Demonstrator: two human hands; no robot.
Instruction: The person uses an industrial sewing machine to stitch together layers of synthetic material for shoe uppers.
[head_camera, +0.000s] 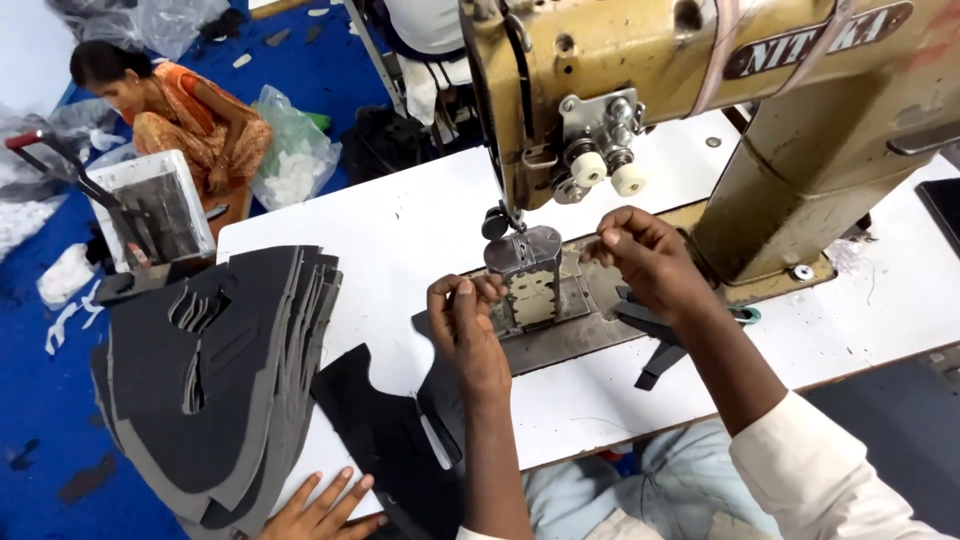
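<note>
Left hand (468, 335) grip pinching dark cut piece (440, 385) at post (528, 275), needle at 1 o'clock; right hand (645, 260) grip pinched, thread not discernible

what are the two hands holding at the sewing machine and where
The left hand pinches the near edge of a dark cut piece beside the machine post. The right hand has fingertips pinched together, perhaps on thread; too fine to tell.

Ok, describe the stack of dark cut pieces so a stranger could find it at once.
Start at the white table under the sewing machine. On its near left corner lies the stack of dark grey cut pieces, fanned out. Unlike the single black piece beside it, it is many layered sheets.
</note>
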